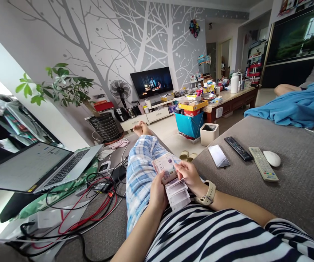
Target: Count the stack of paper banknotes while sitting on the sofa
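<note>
My left hand [157,192] is closed around the near left side of a stack of banknotes [165,168], the top one showing a 5. At the stack's right edge my right hand [189,177] pinches the notes between thumb and fingers. Below the hands, several paler notes [177,194] fan out in overlapping steps over my striped shirt. Whether these join the upper stack is hidden by my fingers. A light watch [207,193] is on my right wrist. Under the notes lie my legs in blue plaid trousers [140,174].
On the grey sofa [200,225] to the right lie a phone [218,156], a black remote [238,148], a beige remote [263,164] and a white mouse [272,158]. Left are an open laptop [64,167] and tangled cables [102,207]. Another person's leg [286,89] shows beside a blue cloth [290,103].
</note>
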A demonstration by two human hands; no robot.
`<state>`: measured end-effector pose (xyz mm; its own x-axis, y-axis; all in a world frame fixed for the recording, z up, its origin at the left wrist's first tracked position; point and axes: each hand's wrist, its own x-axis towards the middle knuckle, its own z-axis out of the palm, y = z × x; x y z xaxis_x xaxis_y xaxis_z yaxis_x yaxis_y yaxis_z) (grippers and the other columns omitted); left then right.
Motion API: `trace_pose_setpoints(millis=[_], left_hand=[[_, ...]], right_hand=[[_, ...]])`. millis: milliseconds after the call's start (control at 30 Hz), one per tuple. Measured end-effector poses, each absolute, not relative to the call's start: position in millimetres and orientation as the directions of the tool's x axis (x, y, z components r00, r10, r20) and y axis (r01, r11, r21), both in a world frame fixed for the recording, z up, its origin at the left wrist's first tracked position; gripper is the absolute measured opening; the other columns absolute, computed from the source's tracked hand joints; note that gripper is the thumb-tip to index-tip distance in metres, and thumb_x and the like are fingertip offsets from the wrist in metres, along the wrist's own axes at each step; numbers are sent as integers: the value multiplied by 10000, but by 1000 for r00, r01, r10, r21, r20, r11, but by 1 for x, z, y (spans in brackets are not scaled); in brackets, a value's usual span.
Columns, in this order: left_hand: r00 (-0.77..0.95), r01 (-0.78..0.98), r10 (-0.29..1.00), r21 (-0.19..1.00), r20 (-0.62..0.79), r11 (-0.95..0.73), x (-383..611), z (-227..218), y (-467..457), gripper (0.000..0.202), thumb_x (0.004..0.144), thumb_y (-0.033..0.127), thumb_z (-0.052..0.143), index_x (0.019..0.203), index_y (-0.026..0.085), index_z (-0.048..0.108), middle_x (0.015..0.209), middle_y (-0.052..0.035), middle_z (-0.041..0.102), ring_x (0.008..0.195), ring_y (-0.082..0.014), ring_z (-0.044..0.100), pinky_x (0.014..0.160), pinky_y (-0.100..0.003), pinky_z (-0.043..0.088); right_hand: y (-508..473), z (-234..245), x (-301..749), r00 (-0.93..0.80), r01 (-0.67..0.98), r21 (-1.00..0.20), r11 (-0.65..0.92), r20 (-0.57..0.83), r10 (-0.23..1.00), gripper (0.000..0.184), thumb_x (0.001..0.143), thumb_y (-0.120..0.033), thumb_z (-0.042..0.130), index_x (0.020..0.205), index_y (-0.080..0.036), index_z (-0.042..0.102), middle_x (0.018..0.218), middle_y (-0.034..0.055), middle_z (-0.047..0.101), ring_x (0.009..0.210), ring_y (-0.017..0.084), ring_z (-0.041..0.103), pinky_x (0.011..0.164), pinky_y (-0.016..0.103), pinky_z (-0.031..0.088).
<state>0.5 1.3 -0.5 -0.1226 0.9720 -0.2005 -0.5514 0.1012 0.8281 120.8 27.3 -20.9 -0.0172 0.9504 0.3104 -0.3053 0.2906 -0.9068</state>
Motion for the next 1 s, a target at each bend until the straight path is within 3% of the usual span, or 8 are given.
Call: trace_pose_setpoints(millis=[200,467,767,1000], left_hand=[[-119,-502,976,859,-183,100,-1,4,-1,167,784,193,659,940,143,692,886,-84,787,781,-246,751,814,-384,600],[-137,-508,973,857,-187,93,2,1,1,232,717,106,672,944,152,685,878,-78,783,776,-232,748,815,-373,599],[-118,-513,977,853,-178,94,-1,-5,5,230,880,229,591,1043,113,705,1019,-127,783,940,-260,754,872,-375,594],[-123,-532,973,841,-195,101,-1,-8,8,261,903,245,574,1087,114,706,977,-121,786,962,-270,753,874,-384,598]], right_hand=[[35,-28,119,119,-320,-911,262,236,964,391,697,-505,791,718,-215,529,577,-58,509,544,125,447,545,266,342],[38,-34,122,144,-199,-918,344,320,937,379,775,-522,699,648,-209,527,590,-36,477,578,137,420,562,284,316],[38,-34,121,164,-185,-906,381,354,921,351,828,-500,641,660,-207,549,610,-16,516,600,152,455,577,291,342],[37,-35,122,158,-198,-892,405,379,912,334,855,-473,634,671,-206,557,614,-14,514,607,155,457,583,291,349]])
